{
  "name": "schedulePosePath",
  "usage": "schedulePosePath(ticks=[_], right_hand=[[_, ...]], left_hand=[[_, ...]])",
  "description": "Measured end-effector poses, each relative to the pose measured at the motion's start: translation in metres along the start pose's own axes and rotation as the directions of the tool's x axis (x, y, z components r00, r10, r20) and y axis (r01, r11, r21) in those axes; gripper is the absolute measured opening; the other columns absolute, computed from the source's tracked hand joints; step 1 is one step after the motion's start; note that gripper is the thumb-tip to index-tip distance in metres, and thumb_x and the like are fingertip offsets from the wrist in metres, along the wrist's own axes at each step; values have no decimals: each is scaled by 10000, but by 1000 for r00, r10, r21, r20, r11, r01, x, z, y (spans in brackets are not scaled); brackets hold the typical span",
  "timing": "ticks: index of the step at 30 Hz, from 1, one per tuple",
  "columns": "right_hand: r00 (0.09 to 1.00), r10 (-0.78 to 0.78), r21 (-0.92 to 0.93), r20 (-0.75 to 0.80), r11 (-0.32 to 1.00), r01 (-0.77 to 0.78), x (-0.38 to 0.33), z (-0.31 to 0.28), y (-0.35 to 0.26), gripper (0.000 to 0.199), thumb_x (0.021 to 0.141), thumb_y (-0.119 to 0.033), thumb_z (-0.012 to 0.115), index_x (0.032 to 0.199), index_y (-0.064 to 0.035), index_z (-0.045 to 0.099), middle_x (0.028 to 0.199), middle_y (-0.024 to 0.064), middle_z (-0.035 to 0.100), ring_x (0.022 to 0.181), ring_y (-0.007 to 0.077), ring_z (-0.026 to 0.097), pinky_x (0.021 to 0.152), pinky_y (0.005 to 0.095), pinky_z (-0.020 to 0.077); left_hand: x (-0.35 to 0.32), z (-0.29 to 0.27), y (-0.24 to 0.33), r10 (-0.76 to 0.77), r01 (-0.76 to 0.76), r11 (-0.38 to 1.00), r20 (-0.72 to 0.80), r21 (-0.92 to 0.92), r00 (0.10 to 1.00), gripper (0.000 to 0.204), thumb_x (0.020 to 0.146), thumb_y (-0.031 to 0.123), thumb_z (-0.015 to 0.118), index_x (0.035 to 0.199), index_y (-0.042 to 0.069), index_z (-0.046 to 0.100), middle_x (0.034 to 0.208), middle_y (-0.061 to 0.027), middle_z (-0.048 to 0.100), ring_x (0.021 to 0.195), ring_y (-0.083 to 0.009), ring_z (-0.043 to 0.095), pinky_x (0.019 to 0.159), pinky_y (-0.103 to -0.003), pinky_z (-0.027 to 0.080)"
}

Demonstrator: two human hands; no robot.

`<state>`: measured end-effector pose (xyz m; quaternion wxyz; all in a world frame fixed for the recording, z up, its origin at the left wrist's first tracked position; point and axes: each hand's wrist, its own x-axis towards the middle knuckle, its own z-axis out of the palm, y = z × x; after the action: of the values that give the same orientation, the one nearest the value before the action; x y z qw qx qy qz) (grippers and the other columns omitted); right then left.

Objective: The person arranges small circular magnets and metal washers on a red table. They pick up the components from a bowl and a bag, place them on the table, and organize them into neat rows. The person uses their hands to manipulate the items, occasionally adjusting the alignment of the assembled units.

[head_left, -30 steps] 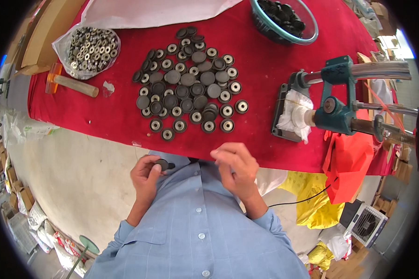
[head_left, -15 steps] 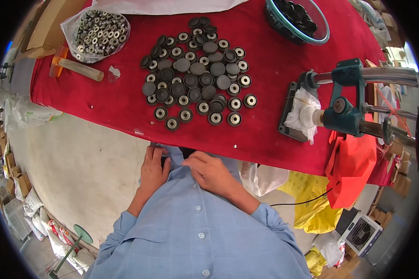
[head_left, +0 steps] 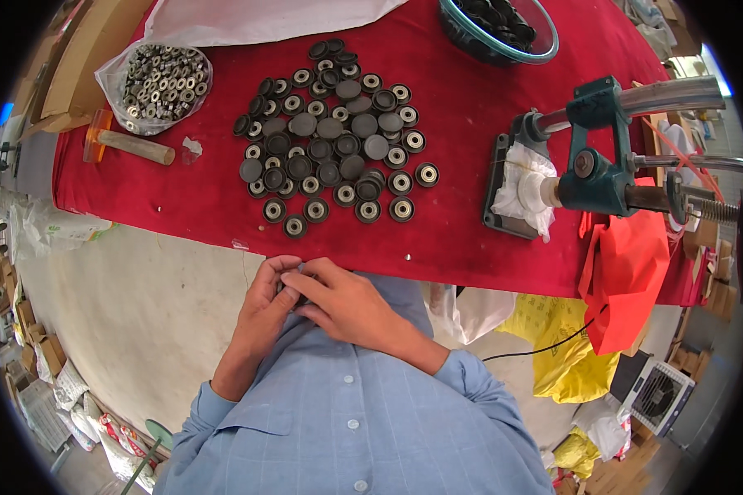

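Left hand: just in front of the red cloth, with fingers narrow, holding a small dark piece, mostly hidden.
Right hand: against the left hand, with fingers bent over the same piece; cannot tell whether gripping it.
Black discs: grouped mid-cloth, some stacked, many showing a metal centre.
Clear bag: left of the discs, full of small metal rings.
Hammer: near the bag, with orange head leftward.
Blue bowl: farther off, holding more black pieces.
Hand press: well right, with white wrapping over its base.
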<state>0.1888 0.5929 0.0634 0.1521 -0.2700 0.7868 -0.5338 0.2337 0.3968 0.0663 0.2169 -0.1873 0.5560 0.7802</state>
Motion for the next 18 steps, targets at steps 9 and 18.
schedulePosePath(ticks=[9, 18], right_hand=[[921, -127, -155, -368, 985, 74, -19, -54, -2, 329, 836, -66, 873, 1146, -52, 764, 1096, 96, 734, 886, 278, 752, 719, 377, 620], [794, 134, -257, -593, 903, -344, -25, -95, 35, 377, 936, -31, 821, 1298, -35, 715, 1092, 155, 718, 792, 243, 742, 666, 352, 600]], left_hand=[[5, 22, 42, 40, -71, 989, 218, 132, 975, 440, 1128, 127, 520, 1531, -35, 447, 1395, -139, 588, 1205, -179, 668, 1031, -344, 553], [37, -1, 40, 437, -340, 809, -104, 480, 893, 308, 1113, 55, 587, 1414, -7, 574, 1066, -77, 687, 861, -116, 689, 734, -245, 529]])
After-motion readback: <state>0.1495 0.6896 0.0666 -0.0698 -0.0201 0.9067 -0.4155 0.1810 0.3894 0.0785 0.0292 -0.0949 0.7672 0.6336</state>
